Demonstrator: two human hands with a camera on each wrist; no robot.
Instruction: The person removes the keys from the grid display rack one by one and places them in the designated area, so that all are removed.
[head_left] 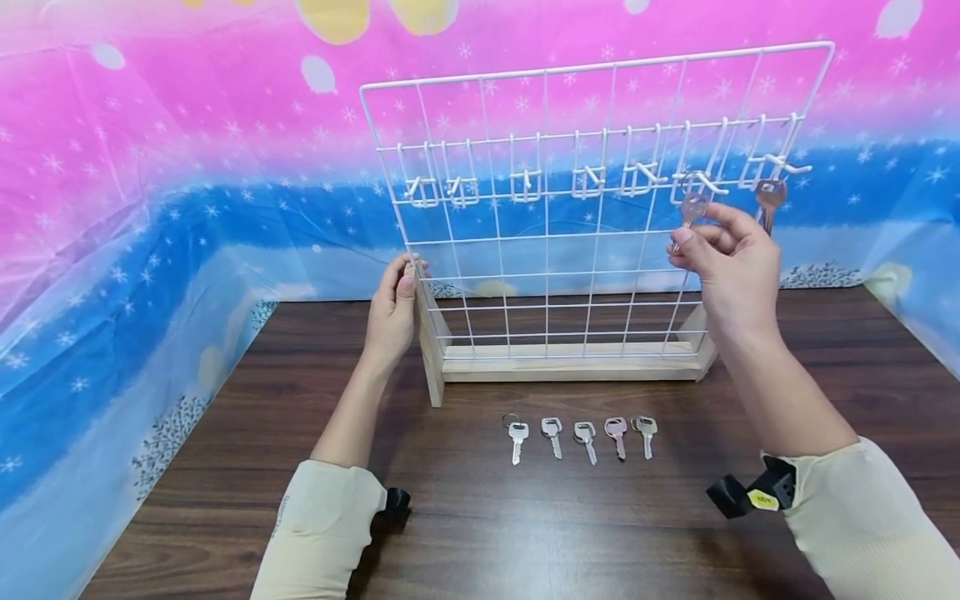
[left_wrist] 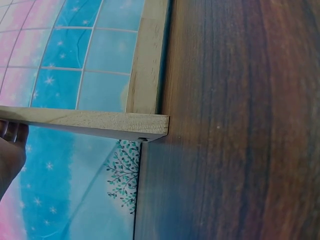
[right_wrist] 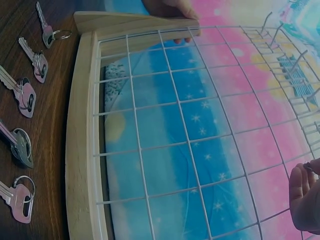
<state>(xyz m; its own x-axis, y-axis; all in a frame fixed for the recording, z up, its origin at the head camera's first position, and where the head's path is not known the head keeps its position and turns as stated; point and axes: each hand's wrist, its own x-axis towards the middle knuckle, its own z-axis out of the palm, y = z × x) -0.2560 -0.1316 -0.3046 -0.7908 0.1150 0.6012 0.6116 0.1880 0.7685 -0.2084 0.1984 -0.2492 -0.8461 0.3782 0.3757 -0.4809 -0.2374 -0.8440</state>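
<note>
- A silver key (head_left: 692,208) is pinched between the fingers and thumb of the right hand (head_left: 731,258), held up at a hook (head_left: 701,182) on the white wire rack (head_left: 592,208).
- The rack's left edge is gripped by the left hand (head_left: 392,308), its fingers curled round the wire just above the wooden base (head_left: 570,362).
- A brown key (head_left: 768,200) is hung on the rightmost hook, just beside the right hand.
- Five keys (head_left: 585,437) are laid in a row on the dark table (head_left: 225,433), near the front of the base.
</note>
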